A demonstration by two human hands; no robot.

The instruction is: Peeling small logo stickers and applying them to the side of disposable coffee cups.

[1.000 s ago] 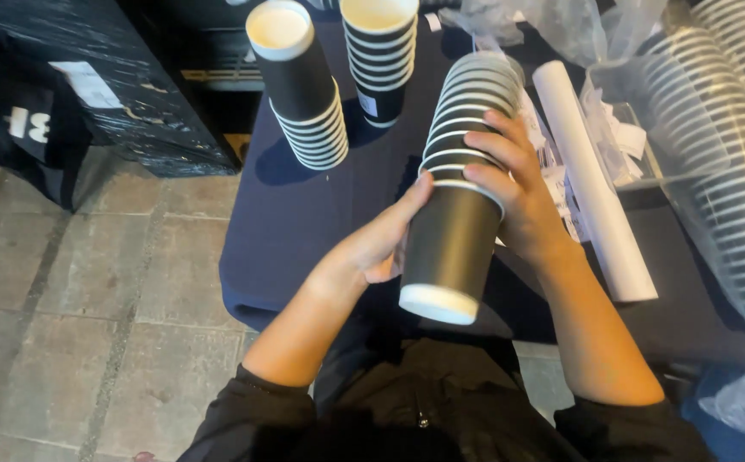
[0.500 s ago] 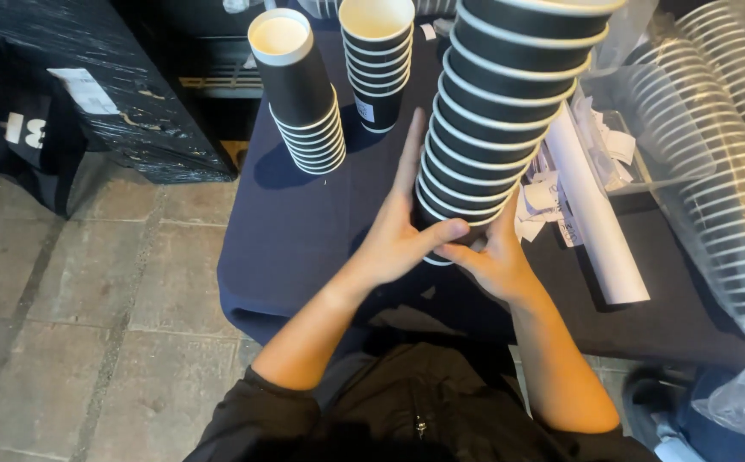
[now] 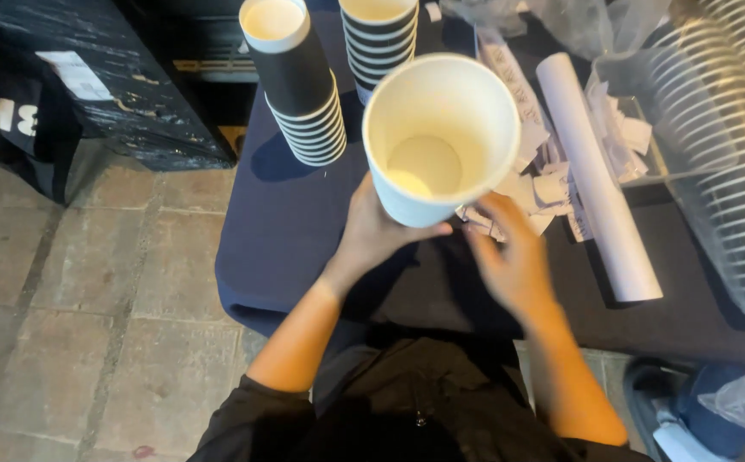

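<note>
**Holding a stack of cups upright, two stacks already set down**

Standing at the middle of the view, a stack of paper cups (image 3: 441,137) is held mouth-up toward the camera, its white inside and bottom plainly seen; the grip of the left hand (image 3: 381,235) is wrapped around its lower part, fingers clamped on the wall; the right hand (image 3: 509,257) is blurred, just beside the stack at 5 o'clock, its fingers spread apart and holding nothing, and whether it touches the stack cannot be told.

Two further stacks are set on the dark blue surface (image 3: 278,231): a leaning black stack (image 3: 300,81) at 10 o'clock and a second stack (image 3: 381,38) at 12 o'clock; these are judged as placed, while the held stack is not yet put down.

A white paper roll (image 3: 595,180) and paper scraps (image 3: 535,184) lie at 3 o'clock; sleeves of clear lids in plastic (image 3: 723,154) are seen farther right; brick paving (image 3: 65,299) lies at 8 o'clock.
</note>
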